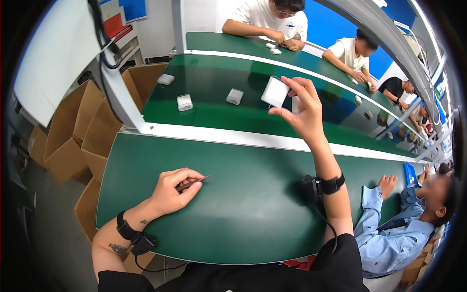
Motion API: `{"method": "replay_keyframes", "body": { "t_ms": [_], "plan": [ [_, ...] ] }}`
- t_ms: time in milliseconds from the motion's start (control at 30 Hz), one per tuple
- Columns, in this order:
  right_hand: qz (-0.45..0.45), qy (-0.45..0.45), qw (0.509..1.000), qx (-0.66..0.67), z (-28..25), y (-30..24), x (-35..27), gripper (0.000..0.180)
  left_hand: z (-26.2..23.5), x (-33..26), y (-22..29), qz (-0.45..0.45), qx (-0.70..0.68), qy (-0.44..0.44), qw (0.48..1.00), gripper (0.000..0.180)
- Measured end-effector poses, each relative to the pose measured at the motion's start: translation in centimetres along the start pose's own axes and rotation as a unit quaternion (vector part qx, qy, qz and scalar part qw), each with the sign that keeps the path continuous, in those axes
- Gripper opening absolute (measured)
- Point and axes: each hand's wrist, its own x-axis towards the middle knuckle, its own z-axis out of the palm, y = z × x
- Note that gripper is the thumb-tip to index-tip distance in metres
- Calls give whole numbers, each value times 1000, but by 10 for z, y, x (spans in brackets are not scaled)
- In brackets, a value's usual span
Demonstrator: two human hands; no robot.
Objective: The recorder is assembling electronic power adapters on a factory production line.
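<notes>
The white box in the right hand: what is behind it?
Behind the white box, the green surface shows around its edges; whatever the box and right hand cover cannot be seen.

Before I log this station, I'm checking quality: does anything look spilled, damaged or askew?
No spill or damage shows. The three white boxes left of the right hand look askew: they lie at differing angles on the green surface.

Between the left hand and right forearm, the green table leaves wide open room. Beyond, a white rail crosses toward the belt, with a post at left.
</notes>
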Motion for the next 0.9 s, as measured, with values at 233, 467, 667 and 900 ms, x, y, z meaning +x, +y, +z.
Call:
{"method": "replay_keyframes", "body": {
  "t_ms": [233,467,667,900],
  "plan": [
    [-44,24,998,39,1,-56,3,98,-1,0,4,-5,-21,-21,1000,11],
    [-75,21,994,71,-5,-68,-2,96,2,2,5,8,-26,-11,1000,10],
    [232,-92,601,759,-6,-77,-7,95,1,3,3,-2,-13,-18,1000,11],
    [249,-99,557,786,-8,-83,-8,87,-1,2,3,5,-5,-23,1000,11]
  ]
}}
